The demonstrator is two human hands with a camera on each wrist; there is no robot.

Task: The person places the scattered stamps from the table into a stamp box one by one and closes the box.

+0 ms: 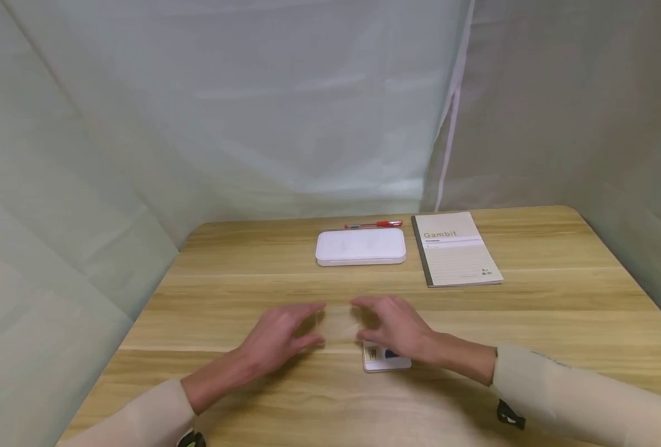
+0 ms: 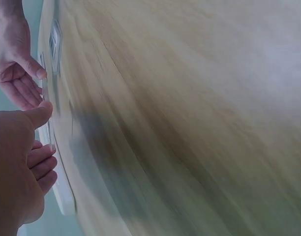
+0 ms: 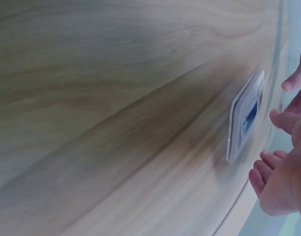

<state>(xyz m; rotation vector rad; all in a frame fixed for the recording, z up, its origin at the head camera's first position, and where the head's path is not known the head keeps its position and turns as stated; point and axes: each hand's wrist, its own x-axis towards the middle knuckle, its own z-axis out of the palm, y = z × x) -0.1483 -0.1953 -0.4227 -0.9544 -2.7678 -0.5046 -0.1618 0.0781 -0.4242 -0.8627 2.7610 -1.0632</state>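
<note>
A thin, see-through sheet [image 1: 340, 324] spans the gap between my two hands, above the table; its outline is faint. My left hand [image 1: 274, 332] holds its left side between thumb and fingers, and in the left wrist view the sheet's edge [image 2: 51, 129] runs between them. At the opposite side, my right hand [image 1: 396, 324] holds it the same way. Below the right hand lies a white rounded card-like piece [image 1: 386, 365] with small dark pictures, partly hidden by that hand. The right wrist view shows this piece [image 3: 245, 118] with a clear rim, flat on the wood.
Behind the hands lies a white flat case [image 1: 361, 245] with a red pen [image 1: 373, 225] beyond it. A notebook [image 1: 458, 249] marked Gambit is at the back right. Pale fabric [image 1: 308, 124] hangs behind the wooden table [image 1: 213, 292].
</note>
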